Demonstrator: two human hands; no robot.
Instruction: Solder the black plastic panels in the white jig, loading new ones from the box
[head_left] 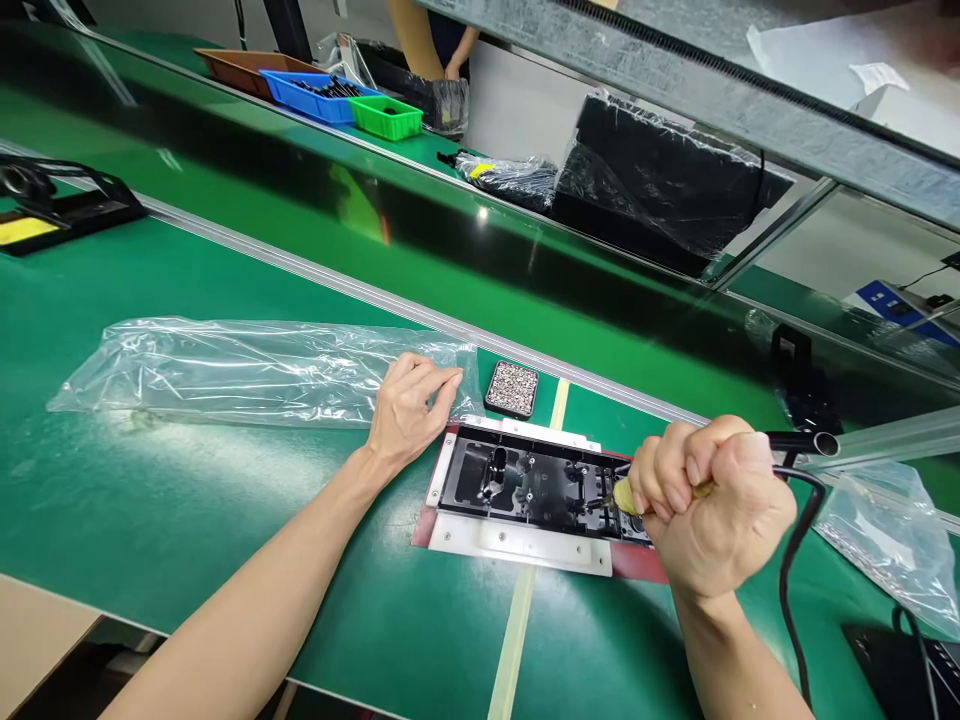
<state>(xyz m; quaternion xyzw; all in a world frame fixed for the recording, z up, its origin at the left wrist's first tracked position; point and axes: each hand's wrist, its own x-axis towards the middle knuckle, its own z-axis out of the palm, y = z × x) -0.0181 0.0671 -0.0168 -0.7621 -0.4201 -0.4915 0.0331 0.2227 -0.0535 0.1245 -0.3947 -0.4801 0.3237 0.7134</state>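
My right hand [712, 500] is wrapped round the yellow handle of a soldering iron [624, 496]. The iron's dark tip points down into a long black plastic housing [547, 490], whose right end is hidden behind my fist. White blocks of a fixture [517, 540] with red ends border the housing. My left hand [409, 405] is over the right end of a clear plastic bag [247, 370], thumb and forefinger pinched together. Whatever they hold, if anything, is too small to make out. Just right of those fingers, a square black dish [512, 389] contains many tiny metal pieces.
A black cable [795, 560] runs down beside my right wrist; a metal tube [814, 443] sticks out behind that hand. Beyond the metal rail [315, 270] are blue [300, 95] and green [390, 120] bins, plus a black wrapped part [652, 180]. Another person's hand [452, 70] shows behind.
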